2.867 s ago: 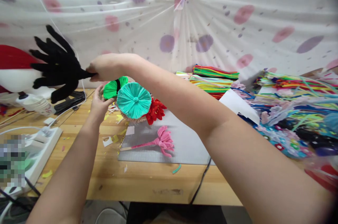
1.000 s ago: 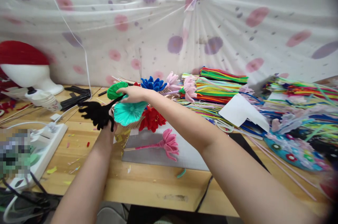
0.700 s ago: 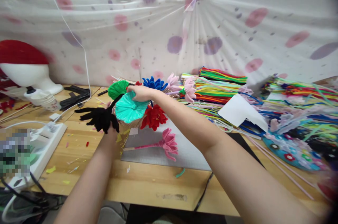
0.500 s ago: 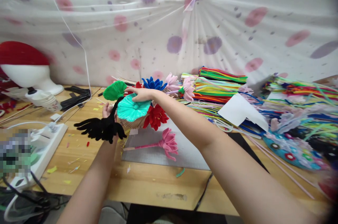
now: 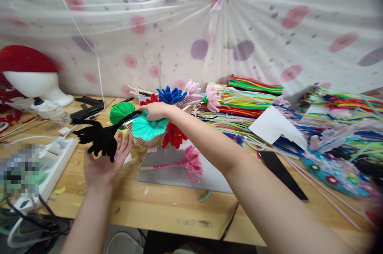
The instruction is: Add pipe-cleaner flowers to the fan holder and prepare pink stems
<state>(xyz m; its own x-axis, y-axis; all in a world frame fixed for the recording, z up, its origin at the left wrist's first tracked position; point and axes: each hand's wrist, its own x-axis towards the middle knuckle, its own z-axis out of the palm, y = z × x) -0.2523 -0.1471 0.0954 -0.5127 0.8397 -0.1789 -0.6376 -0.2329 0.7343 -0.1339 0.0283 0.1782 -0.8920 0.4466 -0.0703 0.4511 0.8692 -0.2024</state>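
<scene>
A black fuzzy bird [image 5: 100, 138] with spread wings is tilted to the left; its long thin neck reaches up to my right hand [image 5: 155, 111]. The fingers of that hand appear closed at the neck's end, right above a turquoise ruffled leaf [image 5: 149, 128]. My left hand [image 5: 106, 164] is palm up with fingers apart, just under and behind the bird; I cannot tell whether they touch. Around the woven stick basket [image 5: 143, 142] are a green ruffled leaf [image 5: 122, 113], a blue flower [image 5: 171, 95], a red flower [image 5: 175, 135] and a pale pink flower [image 5: 212, 97].
A pink flower [image 5: 191, 163] on a stem lies on a grey board [image 5: 215, 180]. Bundles of coloured pipe cleaners [image 5: 251, 94] and white paper [image 5: 277, 124] are at right. On the left are a power strip [image 5: 56, 166], paper cups [image 5: 55, 114] and a white head form [image 5: 36, 82].
My left hand has come away from the basket toward me and to the left, opening its fingers. The black bird has swung left and slightly up. The right hand has shifted little.
</scene>
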